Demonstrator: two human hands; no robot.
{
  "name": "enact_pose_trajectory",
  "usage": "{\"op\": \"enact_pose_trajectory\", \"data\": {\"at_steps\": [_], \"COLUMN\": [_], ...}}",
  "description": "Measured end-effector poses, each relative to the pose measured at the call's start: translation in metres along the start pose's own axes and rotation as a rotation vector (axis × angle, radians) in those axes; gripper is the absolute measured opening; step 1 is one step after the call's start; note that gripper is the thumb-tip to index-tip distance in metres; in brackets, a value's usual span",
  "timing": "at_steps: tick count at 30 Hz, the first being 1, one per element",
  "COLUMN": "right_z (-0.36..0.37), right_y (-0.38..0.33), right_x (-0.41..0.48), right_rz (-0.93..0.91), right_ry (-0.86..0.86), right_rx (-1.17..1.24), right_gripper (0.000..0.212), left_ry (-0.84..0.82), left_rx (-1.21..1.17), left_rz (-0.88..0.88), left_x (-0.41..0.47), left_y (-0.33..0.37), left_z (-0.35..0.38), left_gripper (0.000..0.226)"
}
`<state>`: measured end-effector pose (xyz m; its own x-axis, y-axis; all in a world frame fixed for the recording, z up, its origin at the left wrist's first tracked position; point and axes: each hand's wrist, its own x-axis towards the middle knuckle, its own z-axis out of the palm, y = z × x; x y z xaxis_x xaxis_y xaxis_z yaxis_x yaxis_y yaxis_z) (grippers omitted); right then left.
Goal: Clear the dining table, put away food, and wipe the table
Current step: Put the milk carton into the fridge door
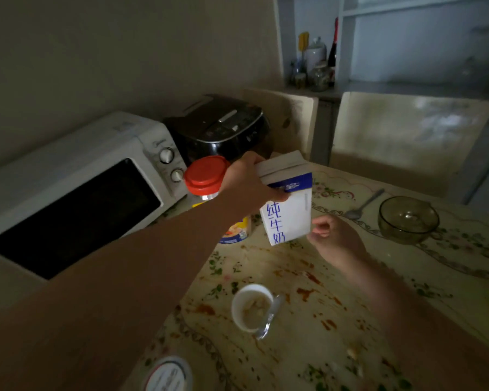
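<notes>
My left hand [251,183] grips the top of a white and blue milk carton [290,213], which is tilted just above the floral table [294,266]. My right hand [333,238] hovers at the carton's lower right corner, fingers loosely curled and holding nothing. Behind my left wrist stands a clear jar with a red lid [206,174]. A white cup [250,306] with food remains and a spoon [270,317] sits near the front. At the far right a glass bowl [408,220] rests beside a metal spoon [363,206]. Brown stains spot the table.
A white microwave [76,190] and a black rice cooker [220,128] stand at the left. Two chairs [401,139] are pushed in at the far side. A round lidded container [168,373] sits at the front edge. Shelves with jars are in the background.
</notes>
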<state>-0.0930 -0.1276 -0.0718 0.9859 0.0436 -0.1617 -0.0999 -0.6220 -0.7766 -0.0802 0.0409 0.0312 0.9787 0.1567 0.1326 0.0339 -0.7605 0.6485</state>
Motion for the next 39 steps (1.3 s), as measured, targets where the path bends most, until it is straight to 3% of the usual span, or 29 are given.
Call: {"op": "enact_pose_trajectory", "data": {"at_steps": [5, 8, 10, 14, 22, 24, 27, 30, 32, 34, 36, 39], "right_z": [0.012, 0.019, 0.025, 0.051, 0.150, 0.174, 0.204, 0.226, 0.240, 0.259, 0.278, 0.298], "right_y": [-0.039, -0.066, -0.083, -0.127, -0.171, -0.176, -0.183, -0.195, -0.200, -0.205, -0.208, -0.210], "right_x": [-0.039, -0.074, -0.097, -0.155, -0.296, -0.339, -0.403, -0.462, -0.490, -0.523, -0.557, -0.594], "right_rz": [-0.035, -0.121, -0.200, -0.366, -0.527, -0.542, -0.544, -0.575, -0.574, -0.559, -0.531, -0.529], "right_ry": [-0.124, -0.227, -0.312, -0.478, -0.587, -0.650, -0.703, -0.792, -0.829, -0.854, -0.865, -0.844], "right_rx": [-0.028, -0.005, 0.053, 0.251, 0.409, 0.426, 0.456, 0.474, 0.495, 0.512, 0.517, 0.482], "right_gripper": [0.061, 0.089, 0.096, 0.081, 0.075, 0.074, 0.069, 0.060, 0.050, 0.054, 0.071, 0.064], "left_ry": [0.017, 0.007, -0.028, -0.057, 0.036, 0.090, 0.209, 0.351, 0.453, 0.559, 0.635, 0.720], "left_rx": [0.009, -0.076, -0.110, -0.150, -0.341, -0.467, -0.623, -0.576, -0.544, -0.538, -0.538, -0.570], "left_rz": [-0.044, -0.115, -0.150, -0.183, -0.306, -0.348, -0.408, -0.511, -0.622, -0.762, -0.867, -0.975], "left_x": [-0.043, -0.079, -0.103, -0.172, -0.354, -0.406, -0.486, -0.567, -0.614, -0.666, -0.717, -0.774], "left_y": [-0.003, -0.012, -0.016, -0.028, -0.083, -0.103, -0.127, -0.150, -0.168, -0.186, -0.201, -0.216], "left_z": [-0.057, -0.104, -0.134, -0.199, -0.299, -0.319, -0.346, -0.366, -0.370, -0.375, -0.381, -0.390], "left_gripper": [0.063, 0.063, 0.058, 0.052, 0.062, 0.066, 0.053, 0.052, 0.036, 0.018, 0.008, 0.016]}}
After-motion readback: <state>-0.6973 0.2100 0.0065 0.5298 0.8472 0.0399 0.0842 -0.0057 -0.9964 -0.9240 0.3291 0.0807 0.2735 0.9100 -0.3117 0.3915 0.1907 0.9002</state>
